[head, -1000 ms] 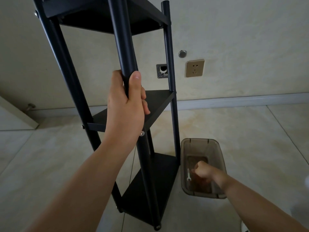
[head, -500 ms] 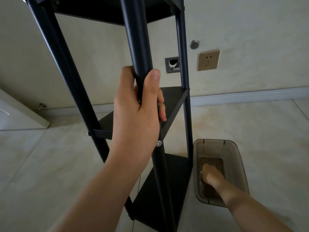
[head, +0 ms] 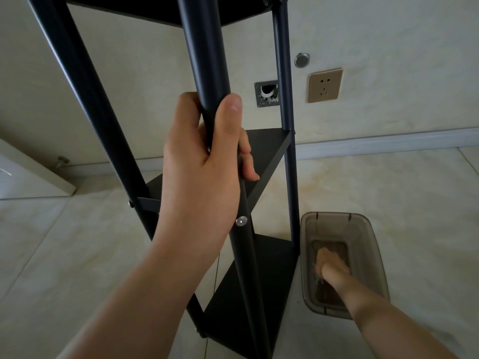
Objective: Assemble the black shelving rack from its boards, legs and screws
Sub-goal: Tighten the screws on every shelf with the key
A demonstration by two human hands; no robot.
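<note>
Left hand [head: 204, 161]: closest to the camera at 9 o'clock of centre, fingers and thumb curled round the front leg [head: 207, 73] of the black rack [head: 261, 161], steadying it upright.
Front leg screw [head: 241, 221]: silver head just below the gripping hand, at 6 o'clock from it, seated in the leg at the middle board.
Right hand [head: 330, 263]: low at 4 o'clock, reaching down into the smoky plastic bin [head: 368, 229]; its fingers are hidden against the bin floor, so whether it holds anything cannot be told.
Rack position: standing on the tiled floor [head: 51, 242], bin just beside its bottom board [head: 272, 275] at 3 o'clock.
Doing it well: probably fetching a screw or tool; keep the left grip firm so the rack does not tip, feel for one piece only, and lift it clear of the bin wall.
Far side: rear leg [head: 283, 73] before the wall, socket [head: 325, 85] at 1 o'clock.
</note>
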